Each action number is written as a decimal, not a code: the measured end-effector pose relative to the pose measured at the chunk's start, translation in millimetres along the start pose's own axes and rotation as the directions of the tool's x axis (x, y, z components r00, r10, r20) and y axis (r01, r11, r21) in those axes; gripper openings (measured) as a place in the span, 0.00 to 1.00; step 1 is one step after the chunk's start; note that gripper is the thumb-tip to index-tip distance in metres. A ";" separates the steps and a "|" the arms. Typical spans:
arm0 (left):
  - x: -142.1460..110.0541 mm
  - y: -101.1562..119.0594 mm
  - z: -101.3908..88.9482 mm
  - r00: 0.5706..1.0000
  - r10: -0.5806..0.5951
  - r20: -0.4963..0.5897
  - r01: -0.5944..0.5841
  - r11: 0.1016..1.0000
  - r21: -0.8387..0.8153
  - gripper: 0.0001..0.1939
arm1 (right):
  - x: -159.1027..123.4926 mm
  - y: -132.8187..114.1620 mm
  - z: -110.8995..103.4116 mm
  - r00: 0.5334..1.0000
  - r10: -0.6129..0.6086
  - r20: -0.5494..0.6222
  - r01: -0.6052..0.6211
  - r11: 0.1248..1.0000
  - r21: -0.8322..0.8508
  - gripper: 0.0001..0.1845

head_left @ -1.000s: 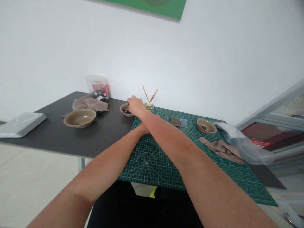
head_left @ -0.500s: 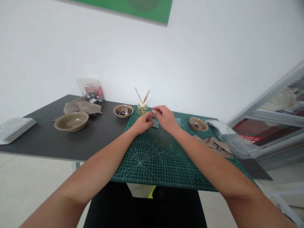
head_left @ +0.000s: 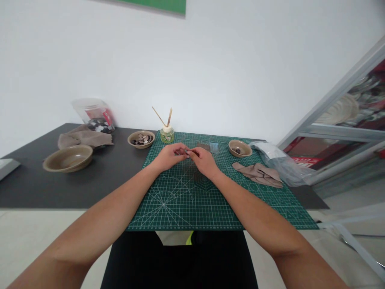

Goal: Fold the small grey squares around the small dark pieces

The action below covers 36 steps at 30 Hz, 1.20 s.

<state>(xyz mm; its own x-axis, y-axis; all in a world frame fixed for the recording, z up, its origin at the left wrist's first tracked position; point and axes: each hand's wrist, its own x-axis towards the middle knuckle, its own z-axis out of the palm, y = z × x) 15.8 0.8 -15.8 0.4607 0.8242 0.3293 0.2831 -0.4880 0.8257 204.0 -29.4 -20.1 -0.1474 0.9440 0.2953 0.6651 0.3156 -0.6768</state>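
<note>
Both hands meet over the far part of the green cutting mat, in front of a glass bottle with sticks. The left hand and the right hand have their fingers bent and nearly closed, and together they pinch a small grey piece at the fingertips; its exact shape is too small to tell. Just beyond the right hand lie a brown patch and a pale blue patch. Farther right are a small bowl with dark bits, a crumpled brown cloth and a clear plastic bag.

On the left, a bowl of dark and light pieces stands just beside the mat; farther left are a larger bowl, a beige cloth and a transparent tub.

Between the forearms, the printed lines are visible until the near edge, which passes beyond the edge of the dark tabletop. A white wall limits the far side, and a metal-framed cabinet the right.
</note>
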 end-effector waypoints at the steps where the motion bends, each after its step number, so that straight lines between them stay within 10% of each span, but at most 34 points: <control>1: -0.4 0.9 -0.4 1.000 -0.006 0.009 0.006 1.000 0.010 0.13 | -0.3 0.2 0.8 1.000 0.015 0.010 -0.015 1.000 0.024 0.12; 8: -1.8 2.3 -0.3 1.000 -0.018 -0.002 0.018 0.990 0.138 0.09 | -3.3 3.3 -1.2 0.995 0.038 0.095 -0.052 0.987 0.155 0.15; 13: -1.0 -1.5 -4.0 0.987 -0.095 -0.130 0.104 0.993 0.064 0.11 | 5.9 22.0 -26.5 0.985 0.034 -0.171 -0.072 0.973 -0.219 0.16; 19: 0.3 -10.3 -6.8 0.985 -0.107 -0.138 0.111 0.994 0.022 0.11 | 13.3 62.8 -44.6 0.953 0.264 -0.150 -0.303 0.802 -0.514 0.24; 24: 0.3 -11.8 -7.6 0.984 -0.118 -0.133 0.120 0.993 0.010 0.12 | 12.6 63.9 -41.2 0.931 0.364 -0.020 -0.318 0.785 -0.532 0.27; 36: 1.1 -15.1 -10.8 0.986 -0.104 -0.134 0.105 0.994 0.005 0.12 | 15.7 64.9 -36.8 0.928 0.349 -0.128 -0.365 0.787 -0.497 0.18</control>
<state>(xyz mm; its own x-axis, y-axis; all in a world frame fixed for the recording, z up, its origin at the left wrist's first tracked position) 3.0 12.2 -23.0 0.3116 0.9014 0.3005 0.3339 -0.4000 0.8535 271.7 2.4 -34.5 0.1892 0.9741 0.1241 0.9413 -0.1439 -0.3053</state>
